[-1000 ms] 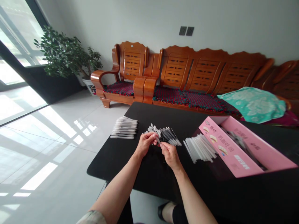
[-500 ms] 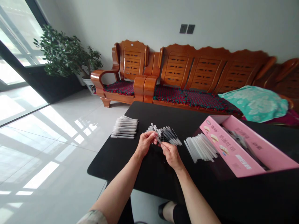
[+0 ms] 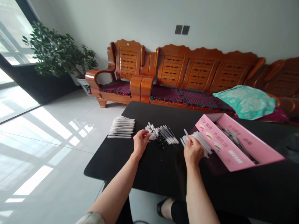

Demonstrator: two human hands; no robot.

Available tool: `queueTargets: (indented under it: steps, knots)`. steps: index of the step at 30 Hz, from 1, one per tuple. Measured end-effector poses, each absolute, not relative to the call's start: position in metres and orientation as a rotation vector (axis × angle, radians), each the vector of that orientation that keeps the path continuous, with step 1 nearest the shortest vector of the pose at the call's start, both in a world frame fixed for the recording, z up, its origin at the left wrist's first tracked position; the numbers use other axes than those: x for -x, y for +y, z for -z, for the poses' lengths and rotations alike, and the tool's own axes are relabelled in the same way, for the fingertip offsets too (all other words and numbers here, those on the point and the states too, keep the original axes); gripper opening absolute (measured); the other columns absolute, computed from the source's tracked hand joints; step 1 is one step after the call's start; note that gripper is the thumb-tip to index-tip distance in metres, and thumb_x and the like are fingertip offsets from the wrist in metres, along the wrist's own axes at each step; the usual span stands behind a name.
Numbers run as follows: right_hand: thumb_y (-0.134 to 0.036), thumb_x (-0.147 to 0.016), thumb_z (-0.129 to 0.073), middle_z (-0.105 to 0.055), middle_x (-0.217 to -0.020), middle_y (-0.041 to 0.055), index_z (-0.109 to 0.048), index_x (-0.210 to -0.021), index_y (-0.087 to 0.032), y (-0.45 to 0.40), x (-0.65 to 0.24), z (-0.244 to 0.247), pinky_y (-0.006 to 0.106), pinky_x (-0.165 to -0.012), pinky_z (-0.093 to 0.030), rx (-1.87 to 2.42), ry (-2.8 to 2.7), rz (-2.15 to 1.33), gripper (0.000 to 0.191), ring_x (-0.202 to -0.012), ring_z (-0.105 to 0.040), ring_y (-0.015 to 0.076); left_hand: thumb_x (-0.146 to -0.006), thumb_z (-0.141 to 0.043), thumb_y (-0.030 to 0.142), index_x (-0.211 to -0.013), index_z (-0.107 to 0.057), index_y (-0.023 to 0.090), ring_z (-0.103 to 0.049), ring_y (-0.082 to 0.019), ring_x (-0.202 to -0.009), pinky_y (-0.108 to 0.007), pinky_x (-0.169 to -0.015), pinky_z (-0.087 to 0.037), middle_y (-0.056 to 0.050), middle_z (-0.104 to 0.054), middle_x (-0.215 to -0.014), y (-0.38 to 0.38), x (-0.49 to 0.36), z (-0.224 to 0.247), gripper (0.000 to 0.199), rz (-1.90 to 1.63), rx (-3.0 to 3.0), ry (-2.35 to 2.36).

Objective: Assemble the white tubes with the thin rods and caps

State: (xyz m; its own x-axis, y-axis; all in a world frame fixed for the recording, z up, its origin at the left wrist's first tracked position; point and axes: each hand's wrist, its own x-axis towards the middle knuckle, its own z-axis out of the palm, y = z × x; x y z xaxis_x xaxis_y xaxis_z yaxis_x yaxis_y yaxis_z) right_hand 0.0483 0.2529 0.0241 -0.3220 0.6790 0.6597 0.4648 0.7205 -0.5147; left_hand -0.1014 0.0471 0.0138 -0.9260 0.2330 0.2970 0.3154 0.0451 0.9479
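My right hand (image 3: pixel 193 150) is over the pile of white pen barrels (image 3: pixel 204 143), its fingers closed on one pen barrel (image 3: pixel 186 133) that sticks up and to the left. My left hand (image 3: pixel 140 142) rests low at the near-left side of a small heap of white pen parts (image 3: pixel 151 128), its thumb and fingers pinched together; what is between them is too small to make out. Beside that heap lie small black caps (image 3: pixel 161 142) and a row of thin pen refills (image 3: pixel 168 134). A neat stack of white pens with dark ends (image 3: pixel 121 127) lies left of my left hand.
A pink open box (image 3: pixel 233 146) with dark and grey contents stands on the black table (image 3: pixel 149 171) at the right. Behind the table runs a wooden sofa (image 3: pixel 173 68) with a turquoise cloth (image 3: pixel 249 102). A potted plant (image 3: pixel 58 56) stands at the left.
My hands have parted from where they met over the middle of the table. The right moved right to the barrel pile; the left shifted slightly left. The camera view has turned slightly right.
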Motion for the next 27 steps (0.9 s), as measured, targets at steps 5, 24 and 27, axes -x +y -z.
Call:
queueTargets:
  steps: [5,24,27]
  knots:
    - [-0.025,-0.079,-0.050,-0.065,-0.070,0.0136,-0.076,-0.088,-0.012,0.299,-0.065,-0.017,0.037,-0.067,-0.038,1.043,-1.944,-0.028,0.030,-0.069,-0.058,0.0268,-0.073,-0.073,0.029,-0.080,-0.074,0.022,-0.054,-0.011,-0.057,-0.022,-0.053,-0.043,-0.001,-0.060,-0.078,0.047,0.105,-0.012,0.009,1.872,0.610,-2.272]
    - [-0.022,-0.077,-0.054,-0.068,-0.085,0.0141,-0.072,-0.092,-0.011,0.305,-0.061,-0.013,0.037,-0.076,-0.042,0.808,-2.052,-0.007,0.026,-0.081,-0.058,0.0259,-0.077,-0.070,0.026,-0.086,-0.073,0.022,-0.054,-0.011,-0.057,-0.024,-0.059,-0.044,-0.001,-0.062,-0.082,0.046,0.104,-0.012,0.010,1.771,0.604,-2.263]
    - [-0.026,-0.082,-0.054,-0.069,-0.091,0.0127,-0.070,-0.095,-0.013,0.280,-0.049,-0.010,0.038,-0.082,-0.043,0.625,-2.111,-0.148,0.024,-0.085,-0.059,0.0250,-0.079,-0.068,0.027,-0.087,-0.073,0.022,-0.055,-0.011,-0.058,-0.024,-0.059,-0.043,-0.002,-0.063,-0.084,0.045,0.104,-0.013,0.010,1.741,0.595,-2.265]
